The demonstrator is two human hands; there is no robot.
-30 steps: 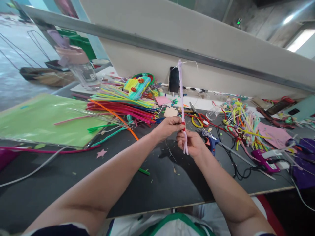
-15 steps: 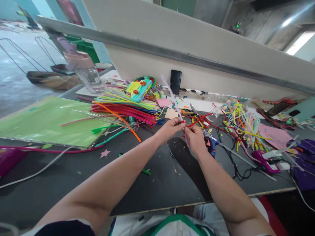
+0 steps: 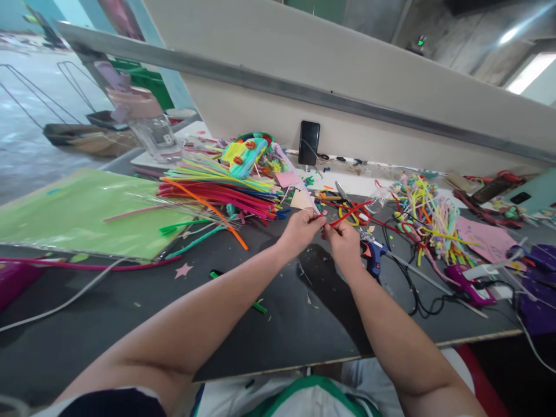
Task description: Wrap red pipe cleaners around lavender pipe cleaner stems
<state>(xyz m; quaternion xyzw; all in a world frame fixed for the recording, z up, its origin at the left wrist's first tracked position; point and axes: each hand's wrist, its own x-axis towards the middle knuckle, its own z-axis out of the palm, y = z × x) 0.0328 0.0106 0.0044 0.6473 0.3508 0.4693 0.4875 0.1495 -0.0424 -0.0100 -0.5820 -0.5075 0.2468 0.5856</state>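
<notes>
WORKTOP, MID-CRAFT: At the far left of the dark worktop [image 3: 282,324] a green sheet [image 3: 78,211] lies in clear wrap, with a clear water bottle [image 3: 147,124] standing behind it. Beside them a loose bundle of coloured pipe cleaners [image 3: 217,188] fans toward the middle.

There the person's left hand [image 3: 302,226] holds a pale pipe cleaner [image 3: 299,184] above the worktop. Its grip is pinched shut on the lower end between thumb and forefinger, and the rest slants up and to the left, blurred against the bundle. Fingertip to fingertip with it, the right hand [image 3: 343,240] has its grip closed narrow on a red pipe cleaner [image 3: 358,208], whose free length runs out to the right over yellow-handled scissors [image 3: 347,223]. The two stems meet where the fingers meet, and the fingertips hide how they are joined.

Both stems look feather-light and fuzzy rather than slippery. They seem soft enough to bend at a touch, yet likely to keep any kink given them. The best hold is therefore close to the meeting point, where a short length is stiff; taken far out, a stem would probably flop and twist away.

A black phone [image 3: 308,142] leans on the partition behind. Right of the hands lie a blue glue gun [image 3: 372,255], a tangle of pastel pipe cleaners [image 3: 423,214] and a purple glue gun [image 3: 467,281].
</notes>
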